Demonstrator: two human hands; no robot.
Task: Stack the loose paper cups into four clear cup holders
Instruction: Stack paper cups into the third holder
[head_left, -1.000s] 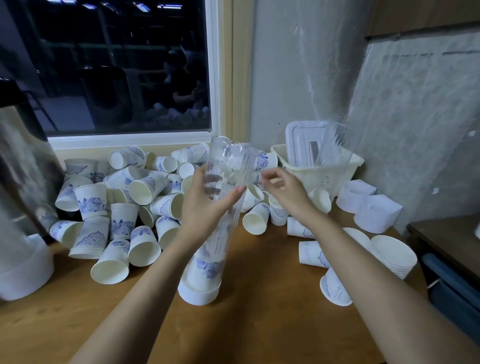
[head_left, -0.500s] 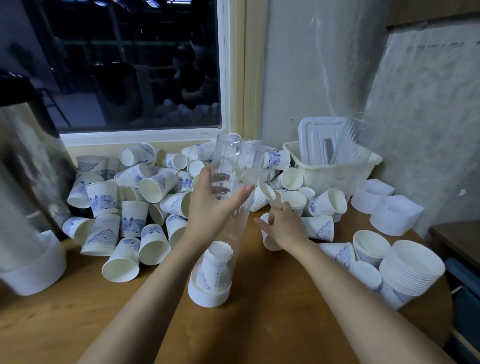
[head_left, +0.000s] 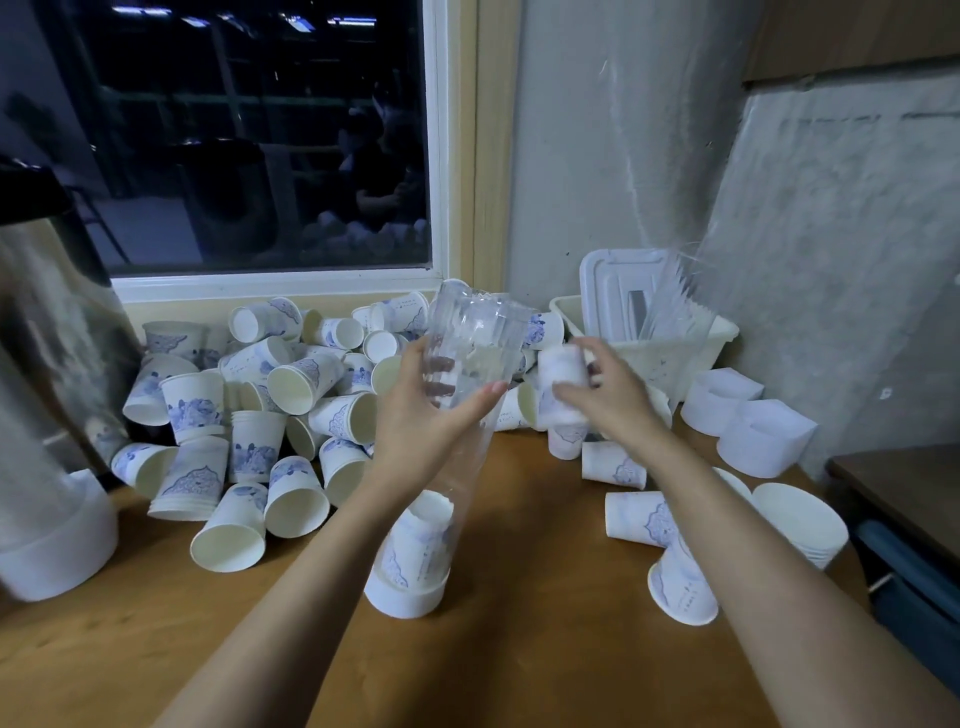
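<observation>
Grips the holder (head_left: 483, 332) high on its clear wall with the left hand (head_left: 426, 415): fingers (head_left: 441, 387) curled round the far side and seen through the plastic, thumb laid across the front. Keeps it standing on the bench (head_left: 519, 665), white base down, top leaning a little away and to the right. Low inside it, seated in the base, a short stack (head_left: 415, 540) of printed cups.

Pinches a single cup (head_left: 558, 376) in the right hand (head_left: 610, 402), fingers clamped round its sides, just beside the holder's open top and level with it, not yet over the mouth. Too blurred to tell which end faces up.

Behind and left of the holder, under the window, a big pile (head_left: 249, 415) of loose cups, some upright, most on their sides. More cups lying on the bench under the right forearm. At the back right, against the wall, a white basket (head_left: 675, 358).
</observation>
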